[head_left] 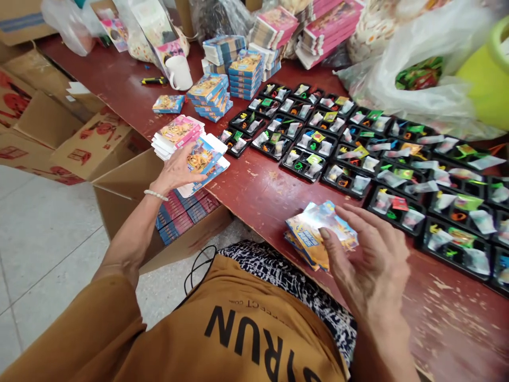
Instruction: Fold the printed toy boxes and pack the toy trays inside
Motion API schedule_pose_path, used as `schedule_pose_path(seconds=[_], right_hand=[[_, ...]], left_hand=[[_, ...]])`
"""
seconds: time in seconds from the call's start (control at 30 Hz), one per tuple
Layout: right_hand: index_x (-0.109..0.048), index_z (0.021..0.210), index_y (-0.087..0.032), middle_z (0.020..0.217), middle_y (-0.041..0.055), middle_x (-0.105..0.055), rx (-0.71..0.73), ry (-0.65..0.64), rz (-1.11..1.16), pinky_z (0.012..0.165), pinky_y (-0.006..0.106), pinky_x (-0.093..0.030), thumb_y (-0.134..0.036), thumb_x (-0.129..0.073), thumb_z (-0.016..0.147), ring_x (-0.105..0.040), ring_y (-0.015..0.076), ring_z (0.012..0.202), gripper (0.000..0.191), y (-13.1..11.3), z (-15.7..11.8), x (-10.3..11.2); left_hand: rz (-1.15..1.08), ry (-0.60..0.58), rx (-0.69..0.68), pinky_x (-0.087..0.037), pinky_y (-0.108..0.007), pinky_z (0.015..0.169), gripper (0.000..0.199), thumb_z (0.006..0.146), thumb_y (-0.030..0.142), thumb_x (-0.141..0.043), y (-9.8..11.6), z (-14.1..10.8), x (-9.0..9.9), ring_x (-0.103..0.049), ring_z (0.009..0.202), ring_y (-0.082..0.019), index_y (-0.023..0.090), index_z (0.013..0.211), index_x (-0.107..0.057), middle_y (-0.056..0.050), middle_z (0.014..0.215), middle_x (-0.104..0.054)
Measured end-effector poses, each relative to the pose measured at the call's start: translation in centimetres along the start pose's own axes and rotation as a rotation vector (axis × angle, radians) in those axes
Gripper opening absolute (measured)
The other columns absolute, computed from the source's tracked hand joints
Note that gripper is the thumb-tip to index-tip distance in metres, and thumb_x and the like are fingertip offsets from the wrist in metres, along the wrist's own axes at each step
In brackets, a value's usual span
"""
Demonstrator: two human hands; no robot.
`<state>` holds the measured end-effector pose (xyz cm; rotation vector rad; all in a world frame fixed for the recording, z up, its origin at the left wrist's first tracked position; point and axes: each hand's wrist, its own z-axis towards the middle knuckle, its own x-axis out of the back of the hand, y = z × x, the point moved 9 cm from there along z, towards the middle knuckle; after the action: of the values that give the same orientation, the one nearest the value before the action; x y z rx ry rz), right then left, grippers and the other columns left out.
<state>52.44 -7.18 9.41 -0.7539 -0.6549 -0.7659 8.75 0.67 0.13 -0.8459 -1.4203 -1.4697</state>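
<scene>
**Flattened toy cartons [201, 162] under the left hand, a printed bundle [318, 236] in the right, both at the table's near edge**

The left hand [175, 172] lies over the pink and blue cartons, its fingers [191, 172] close together on top; whether they grip, I cannot tell. The right hand [369, 260] holds the blue-and-yellow bundle just off the red wooden table [270, 196], thumb [328, 239] in front and spread fingers [358, 223] behind, pinching it.

Black plastic trays [350, 159] fill the table's right side in rows, right beside the bundle, each holding small toys and clear bags. Toward the far edge, stacks of blue boxes [244, 74] and pink boxes [274, 29] rise beyond the left hand, with a white mug [178, 72] and a black-and-yellow marker [154, 80] near the far left corner. Plastic bags [421, 79] and a yellow-green bucket [483, 69] crowd the far right corner.

Below the near edge, an open cardboard carton [159, 207] holds packed boxes under the left hand. The person's mustard shirt [238, 329] presses close to the edge, between the two arms.
</scene>
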Motion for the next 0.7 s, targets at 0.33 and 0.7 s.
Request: schedule_pose_path(seconds=[0.33, 0.7], right_hand=[[-0.049, 0.153, -0.026, 0.143, 0.0152, -0.067, 0.254, -0.181, 0.260, 0.104, 0.057, -0.052, -0.037, -0.066, 0.102, -0.065, 0.0350, 0.126, 0.055, -9.6, 4.5, -5.5], [-0.061, 0.129, -0.024, 0.110, 0.0094, -0.066, 0.116, -0.291, 0.234, 0.080, 0.040, -0.058, -0.036, -0.063, 0.103, -0.066, 0.0253, 0.095, 0.028, -6.0, 3.3, -7.1]], left_hand=[[-0.012, 0.159, -0.244, -0.042, -0.054, 0.124, 0.101, 0.076, 0.035, -0.078, 10.1, -5.3, 1.9, -0.050, 0.144, -0.039, 0.020, 0.161, -0.026, -0.017, 0.155, -0.051], [0.009, 0.268, -0.375, -0.043, -0.069, 0.107, 0.105, 0.082, 0.032, -0.076, 19.2, -13.7, -4.2, -0.046, 0.139, -0.050, 0.033, 0.167, -0.014, -0.025, 0.155, -0.035]])
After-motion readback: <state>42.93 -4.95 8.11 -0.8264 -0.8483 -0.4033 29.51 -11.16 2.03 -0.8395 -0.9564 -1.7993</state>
